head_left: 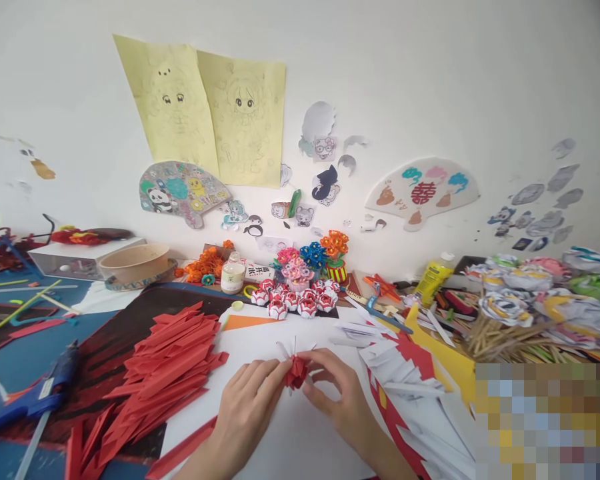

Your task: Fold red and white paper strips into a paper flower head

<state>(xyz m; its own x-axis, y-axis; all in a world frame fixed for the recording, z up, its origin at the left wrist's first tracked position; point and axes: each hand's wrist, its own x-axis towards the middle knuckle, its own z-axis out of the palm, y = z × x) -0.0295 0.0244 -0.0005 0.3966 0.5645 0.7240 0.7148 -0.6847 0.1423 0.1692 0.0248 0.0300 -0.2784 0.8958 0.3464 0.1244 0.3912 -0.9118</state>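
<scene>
Both your left hand (250, 400) and right hand (337, 393) pinch the red paper flower (297, 371); squeeze harder and its folded strips could crumple or slip apart.

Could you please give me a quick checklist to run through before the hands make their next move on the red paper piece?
1. Left hand grips the red paper piece: ok.
2. Right hand grips its other side: ok.
3. White strips stand out of its top: ok.
4. Pile of red folded strips lies close at the left: ok.
5. Finished red-and-white flowers sit apart, behind: ok.
6. Glue gun switched off: cannot tell.
</scene>
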